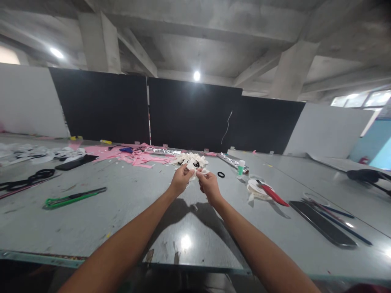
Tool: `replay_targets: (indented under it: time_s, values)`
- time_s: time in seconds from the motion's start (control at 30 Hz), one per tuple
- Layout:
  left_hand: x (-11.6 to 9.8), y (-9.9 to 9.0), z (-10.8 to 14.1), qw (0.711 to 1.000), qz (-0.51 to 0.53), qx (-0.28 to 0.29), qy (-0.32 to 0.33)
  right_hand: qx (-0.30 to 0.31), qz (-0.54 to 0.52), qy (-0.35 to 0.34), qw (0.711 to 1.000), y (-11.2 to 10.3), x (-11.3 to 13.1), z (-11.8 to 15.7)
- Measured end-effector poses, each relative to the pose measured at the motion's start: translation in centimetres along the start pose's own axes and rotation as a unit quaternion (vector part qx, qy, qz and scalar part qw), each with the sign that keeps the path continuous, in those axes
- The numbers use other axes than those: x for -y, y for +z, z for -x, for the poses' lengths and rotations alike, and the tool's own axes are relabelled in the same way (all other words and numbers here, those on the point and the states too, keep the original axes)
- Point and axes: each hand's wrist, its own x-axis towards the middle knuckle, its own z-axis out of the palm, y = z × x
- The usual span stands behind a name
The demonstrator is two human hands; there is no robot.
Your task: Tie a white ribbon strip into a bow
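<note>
Both my hands are raised over the middle of the grey table (122, 219), close together. My left hand (180, 180) pinches the left side of a small white piece (193, 166), thin like paper or cloth. My right hand (209, 185) has its thumb and fingers closed on the same piece's right side. Just behind my fingers lies a heap of cream-white strips (191, 158) with some black bits. Its lower part is hidden by my hands.
On the left are a green cutter (75, 198), black scissors (39, 175) and pink paper scraps (139, 158). To the right are a black ring (220, 174), a glue stick (241, 167), a white tape roll (258, 190), a red-handled knife (275, 195) and a phone (322, 224).
</note>
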Motion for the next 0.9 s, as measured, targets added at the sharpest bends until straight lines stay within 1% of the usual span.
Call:
replay_targets:
  time_s: [0.13,0.2,0.27,0.33,0.47,0.53,0.63,0.8,0.9]
  values:
    - [0.0,-0.1,0.0,0.999,0.026,0.028,0.002,-0.006,-0.024,0.009,1.0,-0.3,-0.1,-0.2]
    - [-0.1,-0.3,0.1,0.999,0.036,0.01,0.011,-0.011,-0.041,0.013,0.999,-0.4,0.0,-0.3]
    - [-0.3,-0.4,0.3,0.999,0.027,-0.027,0.031,-0.017,-0.06,0.023,0.998,-0.4,0.1,-0.4]
    - [-0.5,-0.7,0.5,0.997,-0.017,-0.051,0.063,-0.022,-0.081,0.033,0.996,-0.4,0.3,-0.4]
    - [-0.7,-0.9,1.0,0.978,-0.154,-0.031,0.135,-0.011,-0.104,0.041,0.994,-0.4,0.7,-0.3]
    - [-0.7,-0.9,1.2,0.968,-0.195,-0.032,0.153,-0.003,-0.106,0.042,0.993,-0.4,0.7,-0.3]
    - [-0.8,-0.8,1.3,0.968,-0.203,-0.029,0.146,0.005,-0.106,0.047,0.993,-0.4,0.6,-0.2]
    - [-0.8,-0.8,1.2,0.97,-0.206,-0.019,0.126,0.001,-0.068,0.037,0.997,-0.4,0.5,-0.1]
    - [-0.5,-0.6,1.1,0.975,-0.2,0.008,0.1,0.009,-0.048,0.025,0.998,-0.4,0.5,-0.1]
